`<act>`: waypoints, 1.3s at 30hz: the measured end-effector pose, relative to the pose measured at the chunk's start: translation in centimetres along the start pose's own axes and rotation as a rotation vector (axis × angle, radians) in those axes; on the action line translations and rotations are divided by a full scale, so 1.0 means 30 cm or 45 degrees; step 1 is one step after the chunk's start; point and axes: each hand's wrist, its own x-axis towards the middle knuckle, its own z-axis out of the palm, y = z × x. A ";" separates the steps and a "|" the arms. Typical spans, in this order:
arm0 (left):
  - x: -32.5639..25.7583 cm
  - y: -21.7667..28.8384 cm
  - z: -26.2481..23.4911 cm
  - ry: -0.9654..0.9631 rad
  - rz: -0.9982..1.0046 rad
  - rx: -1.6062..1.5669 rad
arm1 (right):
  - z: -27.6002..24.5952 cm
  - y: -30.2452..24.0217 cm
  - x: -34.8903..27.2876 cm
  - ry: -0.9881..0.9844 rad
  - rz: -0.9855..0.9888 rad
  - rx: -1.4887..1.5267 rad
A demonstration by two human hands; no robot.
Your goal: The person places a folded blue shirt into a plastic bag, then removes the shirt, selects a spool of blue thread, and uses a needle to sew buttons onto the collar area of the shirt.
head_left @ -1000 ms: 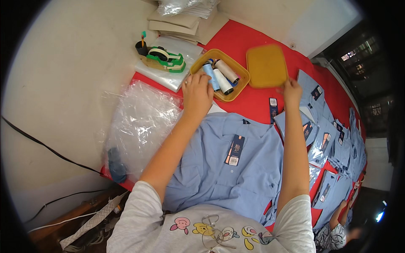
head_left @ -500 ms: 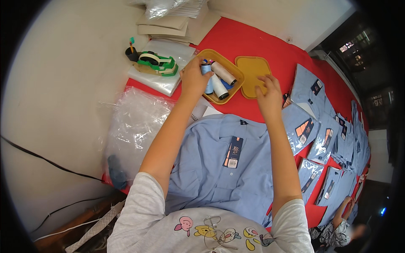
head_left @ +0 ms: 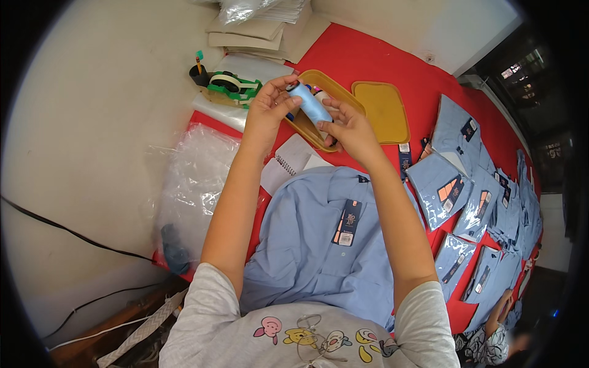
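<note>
We stretch both forearms (head_left: 236,202) forward, our left hand (head_left: 267,105) and right hand (head_left: 351,130) close together, gripping with bent fingers (head_left: 341,108) and thumbs (head_left: 286,107) turned inward.

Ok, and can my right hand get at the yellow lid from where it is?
Probably yes: the yellow lid lies just beyond your right hand, with nothing visible on top of it. That hand is on the blue thread spool though, so it would likely need to let go first.

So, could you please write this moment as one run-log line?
left hand: grips light-blue thread spool, upper end | right hand: grips its lower end | yellow container: open | lid: off, beside container
</note>
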 end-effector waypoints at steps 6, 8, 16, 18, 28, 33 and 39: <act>0.008 0.042 -0.004 0.226 -0.043 -0.270 | -0.035 0.048 -0.033 -0.028 0.117 0.323; 0.017 0.048 0.001 0.270 -0.059 -0.285 | -0.044 0.080 -0.023 0.089 -0.040 0.324; 0.011 0.068 0.002 0.331 -0.046 -0.237 | -0.055 0.138 0.055 0.614 -0.231 -0.276; 0.006 0.072 0.001 0.366 -0.023 -0.222 | -0.041 0.115 0.051 0.520 -0.285 -0.599; -0.015 0.020 -0.019 0.449 0.073 0.112 | -0.069 0.094 0.053 -0.291 -0.408 -1.250; -0.006 -0.041 -0.024 0.545 0.203 0.388 | -0.147 0.029 0.032 -0.124 -0.268 -0.522; -0.016 -0.114 -0.014 0.417 0.175 0.590 | -0.159 -0.078 -0.053 0.024 -0.223 0.121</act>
